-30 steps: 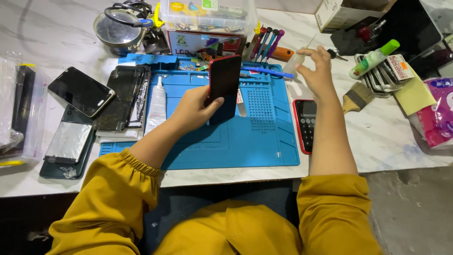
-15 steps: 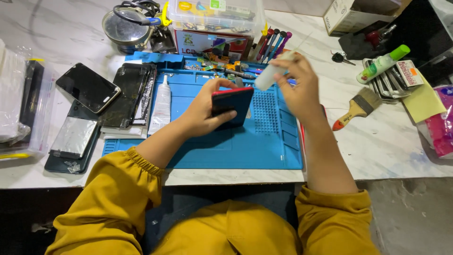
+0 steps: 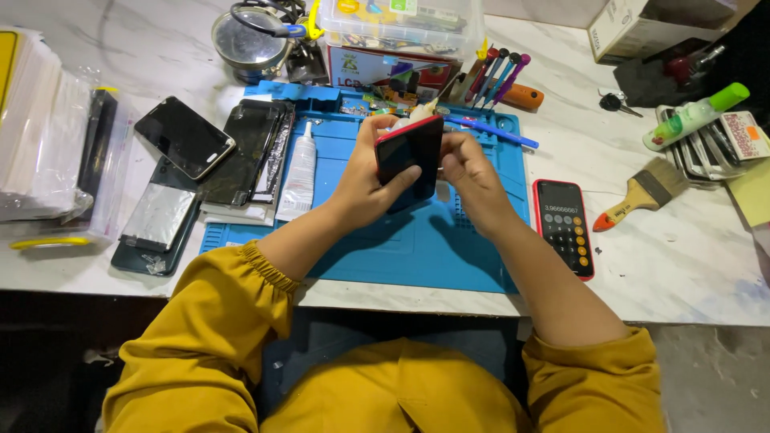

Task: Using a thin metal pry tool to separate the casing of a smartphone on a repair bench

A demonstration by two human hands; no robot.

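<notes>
Both hands (image 3: 417, 172) clasping upright phone (image 3: 409, 156)

Marble table (image 3: 658, 256) bears blue mat (image 3: 417, 256)

A phone repair bench: blue mat (image 3: 417, 256), screwdrivers (image 3: 497, 72), glue tube (image 3: 301, 172) and stripped phones (image 3: 241, 152) crowd the worktop's (image 3: 682, 256) far edge.

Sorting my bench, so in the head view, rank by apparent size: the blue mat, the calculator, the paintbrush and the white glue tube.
1. blue mat
2. calculator
3-4. paintbrush and white glue tube look alike; unranked.
</notes>
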